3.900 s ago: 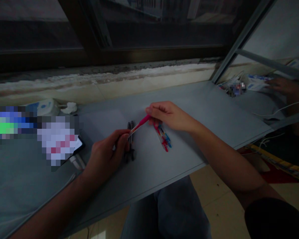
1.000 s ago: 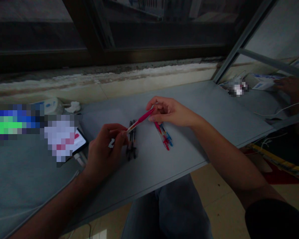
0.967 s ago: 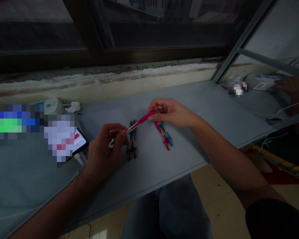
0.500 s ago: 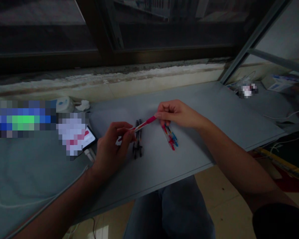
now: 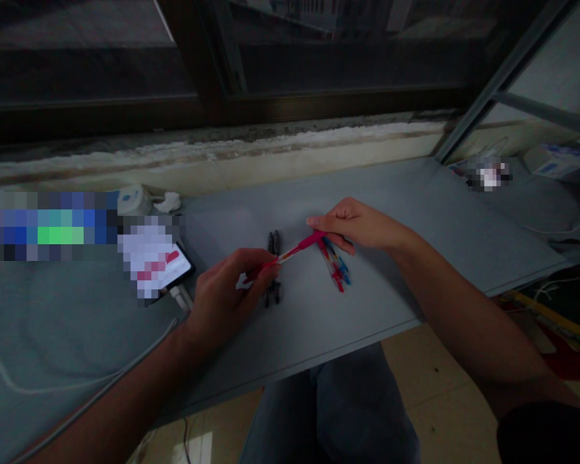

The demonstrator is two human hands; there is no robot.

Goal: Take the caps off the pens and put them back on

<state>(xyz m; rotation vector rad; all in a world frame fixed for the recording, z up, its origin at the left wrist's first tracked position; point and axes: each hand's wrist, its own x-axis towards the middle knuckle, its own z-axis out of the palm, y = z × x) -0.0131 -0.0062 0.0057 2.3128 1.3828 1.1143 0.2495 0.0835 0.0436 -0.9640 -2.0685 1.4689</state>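
The left hand and the right hand are both closed on a pink pen, gripping it at opposite ends above a grey board. The pen seems to pass just over a pair of dark pens, though the dim light makes that hard to judge. Red and blue pens lie just below the right hand, and a phone lies further left.

Everything is dim and underexposed, darkest at the window frame, with wide-angle bending toward the edges, coarse pixelation below-left of it, and faint glare on the floor beneath it.
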